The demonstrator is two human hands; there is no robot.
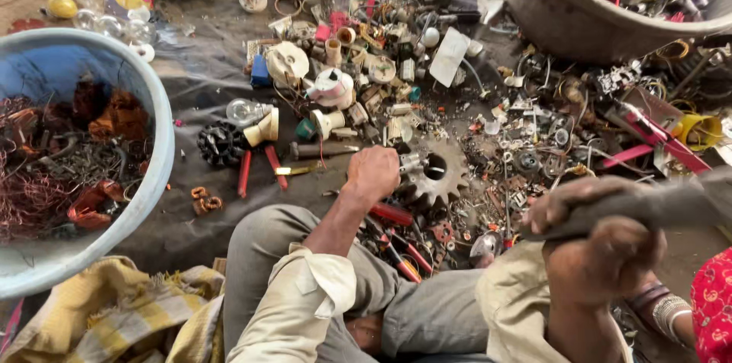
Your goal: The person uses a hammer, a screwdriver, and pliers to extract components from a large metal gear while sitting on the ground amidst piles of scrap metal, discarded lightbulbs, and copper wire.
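Note:
I sit on the ground among scrap. My left hand [372, 172] is a closed fist around a small metal part, right beside a large grey toothed gear [438, 176] lying flat. My right hand [602, 256] grips a thick dark grey bar [671, 207] that runs off to the right edge, with fingers wrapped over its near end. Red-handled tools [400, 256] lie by my knee, under my left forearm.
A blue tub [156, 104] of copper wire and coils stands at the left. A grey tub [564, 20] of scrap is at the top right. Red-handled pliers [259, 168], a black toothed wheel [221, 142] and a bulb [244, 111] lie ahead. Another person's bangled wrist [663, 309] is at the bottom right.

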